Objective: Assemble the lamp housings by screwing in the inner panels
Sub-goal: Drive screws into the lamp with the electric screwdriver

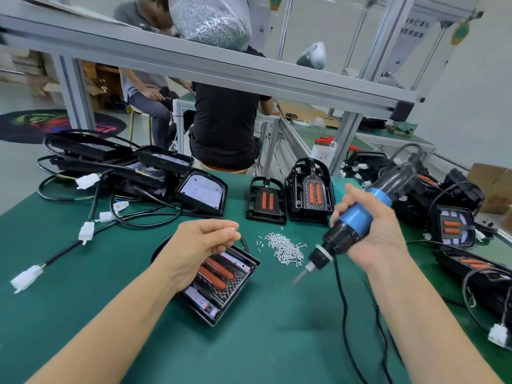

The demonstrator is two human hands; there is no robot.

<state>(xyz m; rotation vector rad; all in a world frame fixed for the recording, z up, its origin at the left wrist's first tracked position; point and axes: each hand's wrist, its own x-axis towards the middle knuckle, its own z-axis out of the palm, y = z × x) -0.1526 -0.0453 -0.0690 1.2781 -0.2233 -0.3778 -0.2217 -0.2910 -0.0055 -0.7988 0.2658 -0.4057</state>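
Fingers [231,228] of the left hand [199,242] pinch a screw [235,226] over the lamp [221,284], ready to place it. Right hand [371,231] grips the screwdriver [352,220], tip down, ready to turn it.

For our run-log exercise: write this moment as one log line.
left hand: pinching screw | right hand: gripping screwdriver | lamp housing: on mat, untouched | screw pile: beside it
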